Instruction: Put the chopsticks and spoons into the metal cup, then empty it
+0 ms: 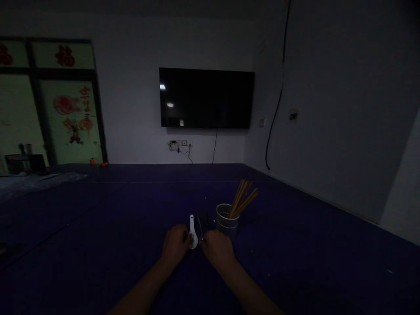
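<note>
A white soup spoon (192, 232) lies on the dark blue tabletop, its handle pointing away from me. My left hand (176, 245) is closed at its left side, with the thumb and fingertips on the bowl. Just right of the spoon, my right hand (218, 248) pinches the near end of a thin, shiny metal utensil (200, 227). Its far end is too dark to make out. Behind my right hand stands a grey metal cup (226, 223), partly hidden by that hand. Several wooden chopsticks (243, 199) lean to the right in it.
The wide blue table (147, 192) reaches to the far wall, and a white wall (334, 144) borders it on the right. Clear plastic sheeting (42, 183) and a dark box (26, 164) lie at the far left. Small orange items (103, 165) sit by the back edge.
</note>
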`<action>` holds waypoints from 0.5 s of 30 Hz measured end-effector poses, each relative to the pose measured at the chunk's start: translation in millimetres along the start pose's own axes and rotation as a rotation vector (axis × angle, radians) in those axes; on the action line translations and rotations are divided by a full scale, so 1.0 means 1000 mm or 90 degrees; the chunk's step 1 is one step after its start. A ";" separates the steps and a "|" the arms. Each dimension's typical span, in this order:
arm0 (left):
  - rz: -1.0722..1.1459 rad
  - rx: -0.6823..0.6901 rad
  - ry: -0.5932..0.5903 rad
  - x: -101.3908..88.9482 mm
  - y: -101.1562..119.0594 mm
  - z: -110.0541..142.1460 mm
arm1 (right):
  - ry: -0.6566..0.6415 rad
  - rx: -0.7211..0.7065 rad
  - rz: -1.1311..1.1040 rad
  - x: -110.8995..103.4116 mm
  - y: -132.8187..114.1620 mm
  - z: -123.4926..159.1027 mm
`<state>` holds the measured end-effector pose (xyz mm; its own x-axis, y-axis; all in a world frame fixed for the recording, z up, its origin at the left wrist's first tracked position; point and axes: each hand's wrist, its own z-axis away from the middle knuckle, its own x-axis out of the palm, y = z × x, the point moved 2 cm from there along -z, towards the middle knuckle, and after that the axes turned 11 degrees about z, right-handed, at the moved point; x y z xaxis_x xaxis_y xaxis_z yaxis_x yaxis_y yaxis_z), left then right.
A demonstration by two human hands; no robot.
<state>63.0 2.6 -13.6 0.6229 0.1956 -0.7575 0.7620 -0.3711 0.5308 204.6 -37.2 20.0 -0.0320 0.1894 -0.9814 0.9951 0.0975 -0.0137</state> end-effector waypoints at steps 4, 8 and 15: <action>-0.015 -0.004 -0.009 0.000 0.000 0.000 | -0.012 0.005 -0.013 0.002 0.001 -0.001; -0.037 -0.007 -0.023 0.000 0.000 0.000 | -0.004 -0.004 -0.014 0.002 0.001 -0.002; -0.099 -0.016 -0.011 -0.002 0.001 0.002 | -0.010 -0.002 -0.014 0.001 0.000 -0.001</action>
<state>62.6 0.5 -12.4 0.4942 0.2329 -0.8376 0.8532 -0.3151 0.4157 204.7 -36.3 19.5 -0.0528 0.1720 -0.9837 0.9940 0.1039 -0.0351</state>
